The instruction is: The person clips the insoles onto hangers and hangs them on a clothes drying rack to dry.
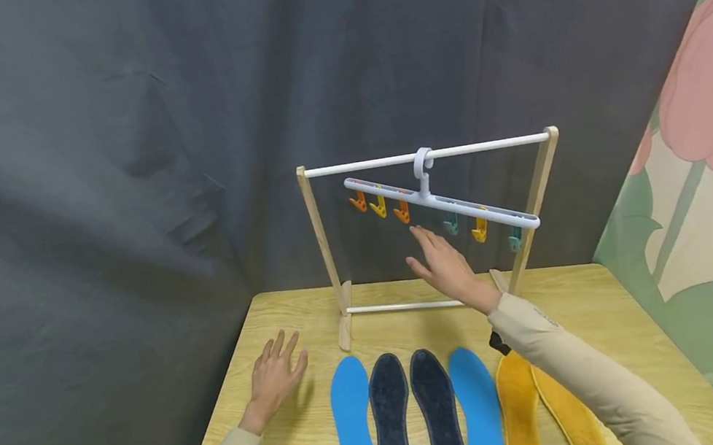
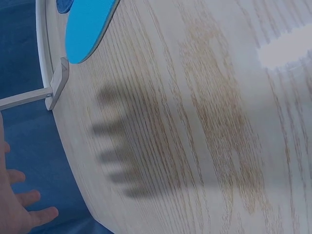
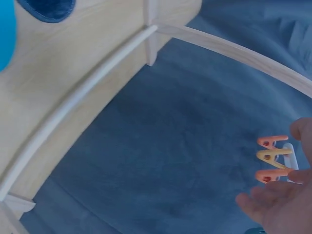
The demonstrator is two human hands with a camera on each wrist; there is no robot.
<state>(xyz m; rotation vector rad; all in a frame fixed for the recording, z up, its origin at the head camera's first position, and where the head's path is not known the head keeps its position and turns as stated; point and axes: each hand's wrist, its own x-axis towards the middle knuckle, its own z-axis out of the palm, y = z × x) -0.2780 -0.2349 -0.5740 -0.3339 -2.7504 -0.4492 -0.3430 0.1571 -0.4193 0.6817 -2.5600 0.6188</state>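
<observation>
From my remote seat, I judge the step in hand to be a reach to the clips on the hanger [image 1: 467, 207], which hooks over the rack [image 1: 486, 146]. The right hand [image 1: 446, 265] holds nothing I can see; its fingers are nearly straight, the thumb spread apart. The nearest orange clip [image 1: 401, 212] sits at its 11 o'clock, a teal clip [image 1: 451, 224] at 1; I can't tell whether the fingertips touch anything.

The left hand [image 1: 273, 379] is over the table [image 1: 624, 339] with its fingers wide and nothing in them. The blue insole [image 1: 353, 421] lies at its 4 o'clock (its mate is across the dark insoles [image 1: 390, 417]). The yellow insoles [image 1: 519, 409] end the row at 3 o'clock.

As I read it, the next move calls for pinching a chosen clip between thumb and fingers, gently, since the hanger could swing.
</observation>
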